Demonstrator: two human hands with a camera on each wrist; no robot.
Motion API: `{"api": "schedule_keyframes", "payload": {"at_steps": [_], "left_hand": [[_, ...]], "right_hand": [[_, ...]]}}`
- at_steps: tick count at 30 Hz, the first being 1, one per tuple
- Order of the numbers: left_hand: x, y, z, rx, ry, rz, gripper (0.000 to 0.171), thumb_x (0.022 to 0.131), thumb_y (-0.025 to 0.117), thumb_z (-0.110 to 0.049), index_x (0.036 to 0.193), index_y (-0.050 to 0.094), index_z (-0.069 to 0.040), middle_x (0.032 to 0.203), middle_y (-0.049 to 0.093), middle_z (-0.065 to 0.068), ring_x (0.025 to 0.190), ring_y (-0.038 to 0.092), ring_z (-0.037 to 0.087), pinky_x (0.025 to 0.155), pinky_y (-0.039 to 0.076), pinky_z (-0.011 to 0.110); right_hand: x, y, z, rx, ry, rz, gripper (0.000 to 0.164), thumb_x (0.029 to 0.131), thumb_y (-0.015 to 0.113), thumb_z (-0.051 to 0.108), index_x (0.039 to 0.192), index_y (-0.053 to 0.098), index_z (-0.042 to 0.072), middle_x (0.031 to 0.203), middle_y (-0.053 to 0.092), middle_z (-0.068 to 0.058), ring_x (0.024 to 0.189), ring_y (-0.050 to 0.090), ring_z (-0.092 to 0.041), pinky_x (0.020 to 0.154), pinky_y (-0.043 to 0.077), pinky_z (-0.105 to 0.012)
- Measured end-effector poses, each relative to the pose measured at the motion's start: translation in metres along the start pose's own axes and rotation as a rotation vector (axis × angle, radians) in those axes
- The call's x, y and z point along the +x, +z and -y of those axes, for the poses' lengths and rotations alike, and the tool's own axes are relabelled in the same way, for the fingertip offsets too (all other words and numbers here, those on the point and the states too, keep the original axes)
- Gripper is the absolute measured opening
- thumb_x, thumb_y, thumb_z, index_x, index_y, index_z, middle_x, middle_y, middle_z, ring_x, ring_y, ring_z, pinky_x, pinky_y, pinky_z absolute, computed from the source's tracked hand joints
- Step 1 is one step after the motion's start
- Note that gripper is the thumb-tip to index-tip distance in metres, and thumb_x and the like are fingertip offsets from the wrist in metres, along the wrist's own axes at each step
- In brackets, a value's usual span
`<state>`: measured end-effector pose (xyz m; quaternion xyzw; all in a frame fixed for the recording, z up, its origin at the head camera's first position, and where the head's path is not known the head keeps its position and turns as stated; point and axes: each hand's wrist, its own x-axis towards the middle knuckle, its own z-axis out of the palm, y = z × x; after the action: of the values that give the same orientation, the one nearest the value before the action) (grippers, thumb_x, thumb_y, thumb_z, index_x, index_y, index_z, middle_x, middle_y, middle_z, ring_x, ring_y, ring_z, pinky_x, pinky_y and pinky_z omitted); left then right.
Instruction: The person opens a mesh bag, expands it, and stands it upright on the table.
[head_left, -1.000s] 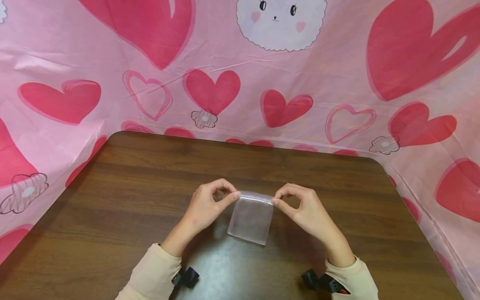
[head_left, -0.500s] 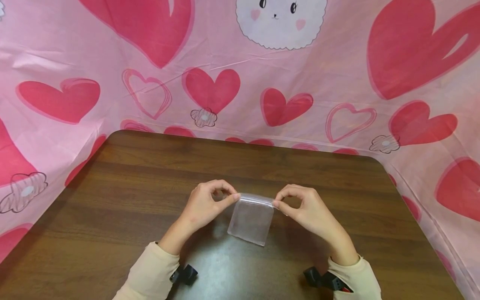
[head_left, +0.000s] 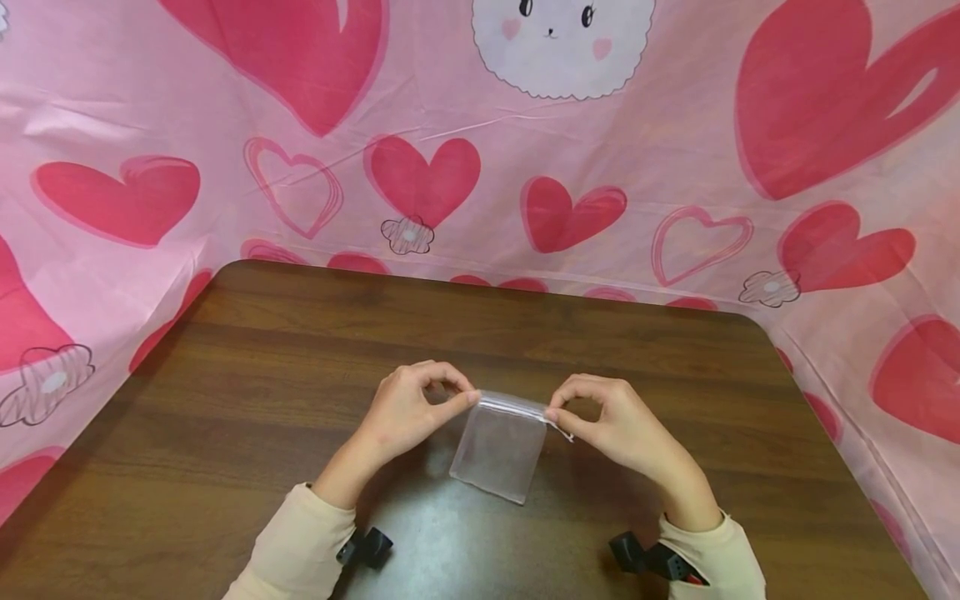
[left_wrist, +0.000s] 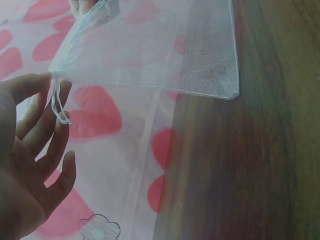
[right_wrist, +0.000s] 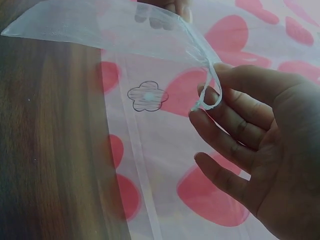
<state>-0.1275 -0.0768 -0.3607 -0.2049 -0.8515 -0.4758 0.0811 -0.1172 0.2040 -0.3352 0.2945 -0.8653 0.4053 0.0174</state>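
A small sheer white organza drawstring bag (head_left: 498, 454) hangs flat between both hands over the table. My left hand (head_left: 408, 408) pinches its upper left corner between thumb and forefinger. At the upper right corner, my right hand (head_left: 611, 421) grips it the same way. A ribbon loop (left_wrist: 59, 102) dangles beside the left fingers in the left wrist view. Another knotted drawstring loop (right_wrist: 212, 95) hangs below the right thumb in the right wrist view. The bag's mouth looks stretched straight, and nothing shows through the thin mesh.
The brown wooden table (head_left: 300, 333) spreads around both hands. Behind it and along its sides hangs a pink cloth (head_left: 465, 100) printed with red hearts. Black wrist cameras (head_left: 375, 547) sit at the beige sleeves (head_left: 296, 542).
The bag has dropped slightly, its lower edge swinging toward me and a little left. The right hand has shifted slightly down and right, and a drawstring end now shows beside it.
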Motion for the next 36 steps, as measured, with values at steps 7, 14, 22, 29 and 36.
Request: {"api": "schedule_keyframes", "payload": {"at_steps": [7, 14, 22, 29, 36], "left_hand": [[-0.0006, 0.0033, -0.0008, -0.053, -0.025, 0.018, 0.008, 0.085, 0.079, -0.032, 0.086, 0.072, -0.028, 0.078, 0.065, -0.019, 0.077, 0.060, 0.003, 0.079, 0.048, 0.037], [-0.0018, 0.0054, 0.0010, -0.050, -0.019, 0.059, 0.015, 0.083, 0.081, -0.030, 0.096, 0.075, -0.028, 0.084, 0.068, -0.020, 0.081, 0.062, 0.000, 0.078, 0.049, 0.034], [-0.0023, 0.0077, 0.0011, -0.012, -0.038, 0.032, 0.020, 0.076, 0.087, -0.027, 0.093, 0.078, -0.024, 0.085, 0.068, -0.016, 0.077, 0.059, 0.005, 0.073, 0.049, 0.029], [-0.0005, 0.0083, 0.0023, 0.044, -0.059, -0.028, 0.017, 0.074, 0.088, -0.026, 0.089, 0.081, -0.023, 0.079, 0.066, -0.015, 0.070, 0.055, 0.009, 0.065, 0.046, 0.028], [0.0006, 0.0081, 0.0018, 0.060, -0.126, -0.055, 0.011, 0.075, 0.087, -0.028, 0.083, 0.079, -0.027, 0.078, 0.066, -0.014, 0.068, 0.053, 0.009, 0.062, 0.044, 0.029]], "right_hand": [[-0.0012, 0.0001, 0.0001, -0.006, -0.002, -0.020, 0.014, 0.085, 0.078, 0.009, 0.089, 0.071, 0.020, 0.088, 0.066, 0.013, 0.084, 0.062, -0.009, 0.076, 0.050, -0.028], [-0.0018, 0.0014, -0.0007, -0.015, -0.017, -0.053, 0.014, 0.086, 0.077, 0.009, 0.089, 0.070, 0.021, 0.087, 0.066, 0.014, 0.086, 0.063, -0.009, 0.079, 0.049, -0.025], [-0.0020, 0.0017, -0.0014, -0.001, -0.019, -0.058, 0.010, 0.086, 0.077, 0.010, 0.089, 0.071, 0.017, 0.086, 0.066, 0.013, 0.085, 0.063, -0.009, 0.079, 0.049, -0.025], [-0.0013, 0.0010, -0.0026, -0.014, -0.030, -0.060, 0.006, 0.088, 0.076, 0.017, 0.088, 0.072, 0.013, 0.086, 0.066, 0.013, 0.084, 0.063, -0.009, 0.080, 0.048, -0.023], [0.0000, 0.0020, -0.0019, -0.025, -0.030, -0.078, 0.008, 0.086, 0.078, 0.011, 0.088, 0.072, 0.015, 0.085, 0.066, 0.014, 0.084, 0.063, -0.009, 0.080, 0.048, -0.023]]}}
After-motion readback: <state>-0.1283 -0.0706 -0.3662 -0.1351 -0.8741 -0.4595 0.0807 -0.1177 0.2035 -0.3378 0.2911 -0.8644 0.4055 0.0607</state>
